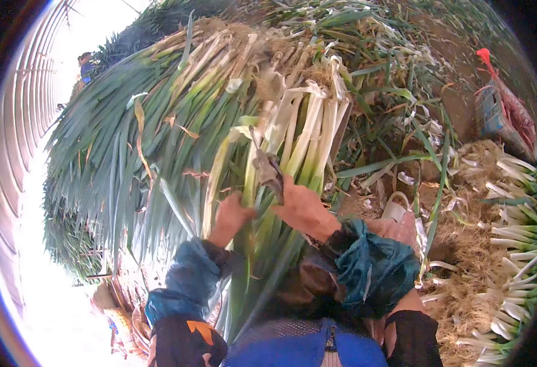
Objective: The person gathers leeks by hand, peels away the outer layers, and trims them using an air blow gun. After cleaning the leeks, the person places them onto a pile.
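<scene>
My right hand (307,210) is closed round a metal hand tool (267,165), blurred, whose tip points up and left over the plants. My left hand (230,218) is closed on a long green onion (250,202) just left of the tool. Thick white onion stalks (308,131) with peeling outer leaves lie directly beyond my hands, their roots pointing away from me. Some green leaves run down between my forearms over my lap. The exact grip of my left fingers is partly blurred.
A large heap of leafy onions (128,134) spreads ahead and left. Trimmed onions (516,244) with roots line the right side. Behind them lies a bag (504,113) with a red tie. Loose leaves litter the soil (458,55). A person (85,67) is far back left.
</scene>
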Demonstrator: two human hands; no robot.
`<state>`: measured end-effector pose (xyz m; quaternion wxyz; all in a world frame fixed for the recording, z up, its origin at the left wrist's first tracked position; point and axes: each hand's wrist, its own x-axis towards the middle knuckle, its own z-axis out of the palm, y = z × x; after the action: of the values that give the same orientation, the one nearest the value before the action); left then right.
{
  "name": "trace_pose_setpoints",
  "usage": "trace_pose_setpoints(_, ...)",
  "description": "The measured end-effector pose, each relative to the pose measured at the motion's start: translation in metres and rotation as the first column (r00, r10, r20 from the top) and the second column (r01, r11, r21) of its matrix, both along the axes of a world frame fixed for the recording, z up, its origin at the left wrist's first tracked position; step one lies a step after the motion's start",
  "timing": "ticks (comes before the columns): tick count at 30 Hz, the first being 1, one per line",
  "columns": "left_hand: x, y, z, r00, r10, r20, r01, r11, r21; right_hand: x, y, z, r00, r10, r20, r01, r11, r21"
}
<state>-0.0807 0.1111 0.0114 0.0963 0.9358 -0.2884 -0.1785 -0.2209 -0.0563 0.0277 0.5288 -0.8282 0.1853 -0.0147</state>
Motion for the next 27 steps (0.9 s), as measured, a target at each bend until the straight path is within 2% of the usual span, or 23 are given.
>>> trace_pose_setpoints(3,-0.02,-0.007,-0.005,0.996,0.084,0.036,-0.081,0.993,-0.082,-0.011,0.014,-0.001,0.998,0.038,-0.054,-0.043,0.995,-0.087)
trace_pose_setpoints(5,-0.014,-0.016,-0.003,0.997,0.071,-0.019,-0.072,0.996,-0.043,-0.021,0.014,0.002,0.993,0.09,-0.078,-0.1,0.986,-0.131)
trace_pose_setpoints(8,-0.007,-0.021,-0.008,0.998,0.01,-0.057,-0.01,1.0,-0.003,-0.03,0.006,-0.004,0.997,0.016,-0.071,-0.026,0.989,-0.143)
trace_pose_setpoints(11,-0.011,-0.021,-0.011,0.999,0.03,-0.04,-0.029,0.999,0.027,-0.031,0.001,-0.006,0.997,0.028,-0.072,-0.039,0.985,-0.167)
trace_pose_setpoints(14,-0.008,-0.02,-0.013,0.994,0.021,-0.112,-0.019,1.0,0.019,-0.021,0.002,-0.005,0.995,-0.001,-0.104,-0.016,0.986,-0.165)
trace_pose_setpoints(17,-0.012,-0.02,-0.012,0.999,0.01,-0.048,-0.009,1.0,0.018,-0.002,-0.009,-0.005,0.976,-0.082,-0.202,0.071,0.996,-0.058)
trace_pose_setpoints(20,-0.016,-0.018,-0.014,0.999,-0.024,0.028,0.025,0.999,-0.03,0.007,-0.015,-0.008,0.984,-0.133,-0.121,0.123,0.989,-0.082)
trace_pose_setpoints(23,-0.018,-0.018,-0.008,0.998,-0.061,0.017,0.062,0.997,-0.047,0.01,-0.02,-0.008,0.985,-0.104,-0.134,0.094,0.992,-0.08)
trace_pose_setpoints(27,-0.019,-0.032,0.023,0.999,-0.052,-0.005,0.051,0.989,-0.141,0.008,-0.029,-0.011,0.978,-0.163,-0.131,0.158,0.986,-0.046)
